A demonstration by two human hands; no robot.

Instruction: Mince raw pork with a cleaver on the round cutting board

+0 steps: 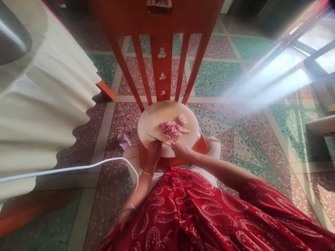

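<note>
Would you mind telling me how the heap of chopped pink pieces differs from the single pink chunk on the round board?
The heap of chopped pieces is cut small and spread wide; the single chunk is one whole, larger block. The heap lies mid-board, near the knife and both the left hand and right hand; the chunk sits apart at the far right side. The heap looks deeper pink, the chunk paler. Both rest on the round board.
</note>
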